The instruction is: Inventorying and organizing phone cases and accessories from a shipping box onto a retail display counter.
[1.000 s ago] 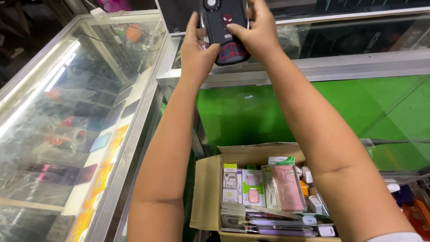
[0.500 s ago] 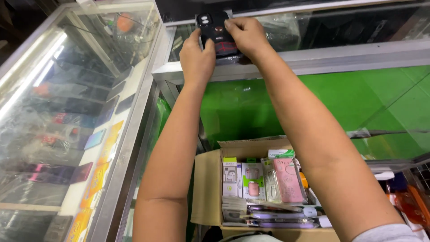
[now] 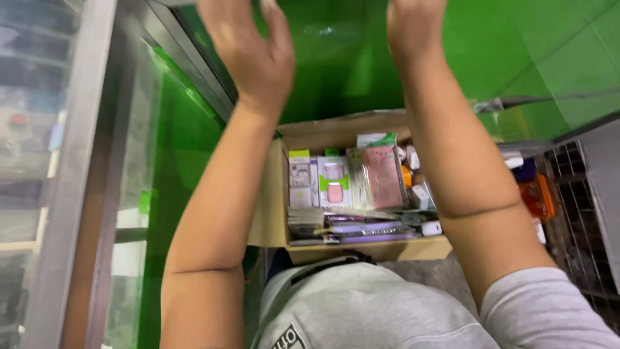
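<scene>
At the far left, a glass display counter (image 3: 71,168) with a metal frame runs up the view, its contents blurred behind the reflecting pane. Just right of it, the left hand (image 3: 255,55) is raised toward the top edge, palm turned inward; its fingers (image 3: 281,29) look loosely spread and hold nothing that shows, though the tips are cut off by the edge. Between the two forearms, lower down, an open cardboard box (image 3: 274,213) sits on the floor against a green wall (image 3: 342,71), packed with small boxed accessories: a white and green pack (image 3: 334,181) and a pink flat pack (image 3: 382,176) stand upright near its middle, with purple packs lying flat along its front. The right hand (image 3: 413,26) is lifted beside the left, well apart from the box, and cropped at the top, so I cannot tell how its fingers stand. At the far right, an orange item (image 3: 536,197) lies beside a wire rack (image 3: 581,213).
</scene>
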